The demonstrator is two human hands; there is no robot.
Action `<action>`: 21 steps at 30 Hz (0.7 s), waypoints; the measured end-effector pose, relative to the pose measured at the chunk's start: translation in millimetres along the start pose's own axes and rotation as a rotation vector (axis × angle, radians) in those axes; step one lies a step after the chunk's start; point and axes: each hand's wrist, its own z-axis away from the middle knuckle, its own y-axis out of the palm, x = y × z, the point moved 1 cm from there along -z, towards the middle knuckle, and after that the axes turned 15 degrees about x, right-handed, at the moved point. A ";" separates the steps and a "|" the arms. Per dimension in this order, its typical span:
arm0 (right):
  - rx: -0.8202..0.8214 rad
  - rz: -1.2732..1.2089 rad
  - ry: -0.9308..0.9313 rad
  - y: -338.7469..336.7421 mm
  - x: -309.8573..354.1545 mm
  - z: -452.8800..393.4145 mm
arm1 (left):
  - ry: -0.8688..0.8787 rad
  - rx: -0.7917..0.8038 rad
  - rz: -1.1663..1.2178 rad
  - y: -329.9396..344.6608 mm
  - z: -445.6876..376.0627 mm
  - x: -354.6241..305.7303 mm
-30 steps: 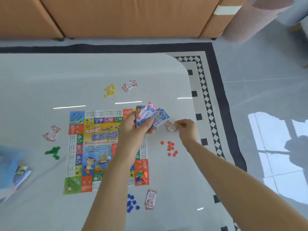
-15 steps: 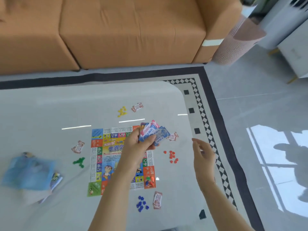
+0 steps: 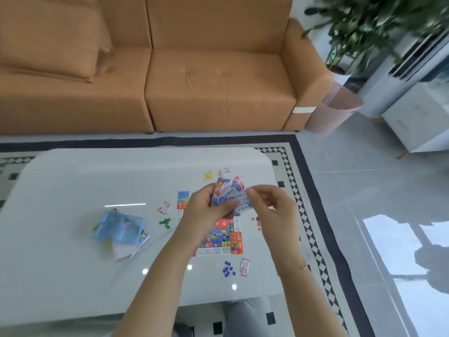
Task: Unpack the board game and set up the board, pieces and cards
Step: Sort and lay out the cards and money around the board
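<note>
My left hand (image 3: 202, 210) grips a fanned bundle of blue and pink game cards (image 3: 228, 194) above the colourful board (image 3: 220, 235), which lies flat on the white table (image 3: 73, 181). My right hand (image 3: 272, 207) pinches the right edge of one blue card in that bundle. Around the board lie small heaps of yellow tokens (image 3: 208, 175), green tokens (image 3: 165, 223), blue tokens (image 3: 228, 268) and red tokens (image 3: 256, 222), each with a small pink card beside it, such as the near card (image 3: 244, 267). Coloured pawns (image 3: 237, 246) stand on the board's near right corner.
A blue transparent pouch (image 3: 119, 227) with papers under it lies left of the board. An orange sofa (image 3: 170, 69) stands beyond the table. A pink basket (image 3: 335, 108), a plant and white cabinets stand at the right. A patterned rug borders the table.
My right hand left the pink card by the red tokens, rose, and came over to the bundle in my left hand, now pinching a card. The camera tilted up, showing more sofa.
</note>
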 end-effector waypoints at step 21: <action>0.111 0.024 -0.098 20.2 47.7 15.6 | 0.017 0.038 -0.002 -38.2 48.8 -41.7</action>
